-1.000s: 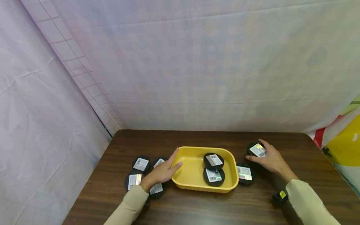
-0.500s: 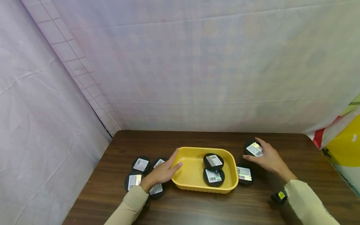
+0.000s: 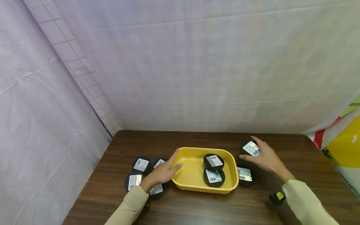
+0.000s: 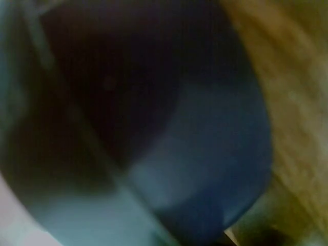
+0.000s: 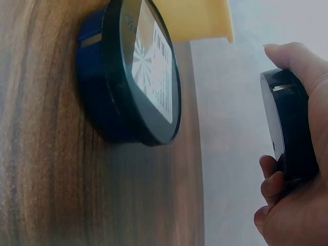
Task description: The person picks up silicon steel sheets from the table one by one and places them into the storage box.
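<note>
My right hand (image 3: 267, 158) holds a round black tub (image 3: 248, 148) with a white barcode label, raised above the table beyond the tray's right end. In the right wrist view its thumb and fingers (image 5: 271, 187) curl round the tub's (image 5: 294, 128) edge. My left hand (image 3: 161, 173) rests at the left rim of a yellow tray (image 3: 189, 170), index finger straight along it and thumb extended over the inside. Two matching tubs lie in the tray, an upper one (image 3: 213, 161) partly over a lower one (image 3: 214, 178).
Another tub (image 3: 245, 175) sits on the table against the tray's right side; the right wrist view shows its blue body. Several more tubs (image 3: 141, 164) lie left of the tray, partly behind my left arm. A dark blurred round shape (image 4: 205, 128) fills the left wrist view.
My right hand has moved a little left and away from me, carrying the tub with it. The left hand and tray stay in place.
</note>
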### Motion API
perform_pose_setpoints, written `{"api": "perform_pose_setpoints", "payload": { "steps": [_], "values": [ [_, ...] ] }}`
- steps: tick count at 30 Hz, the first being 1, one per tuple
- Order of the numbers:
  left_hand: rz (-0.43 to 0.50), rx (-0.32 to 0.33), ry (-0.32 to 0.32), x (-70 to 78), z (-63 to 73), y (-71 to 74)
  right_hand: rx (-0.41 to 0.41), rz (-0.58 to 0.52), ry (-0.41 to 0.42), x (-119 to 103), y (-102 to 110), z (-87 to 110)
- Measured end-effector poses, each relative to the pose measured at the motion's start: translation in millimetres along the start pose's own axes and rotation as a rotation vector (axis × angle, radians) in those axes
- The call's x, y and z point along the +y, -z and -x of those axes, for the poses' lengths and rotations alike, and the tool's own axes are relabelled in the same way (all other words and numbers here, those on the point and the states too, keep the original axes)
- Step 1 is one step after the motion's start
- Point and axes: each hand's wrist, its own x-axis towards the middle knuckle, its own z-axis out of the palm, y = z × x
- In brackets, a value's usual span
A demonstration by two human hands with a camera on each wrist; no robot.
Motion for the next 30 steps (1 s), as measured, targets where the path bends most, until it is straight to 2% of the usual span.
{"api": "perform_pose_setpoints", "payload": {
  "steps": [30],
  "values": [
    [0.014, -0.003, 0.002, 0.2, -1.1, 0.1, 0.038, -0.002, 0.115, -27, -1, 2.5]
  ]
}}
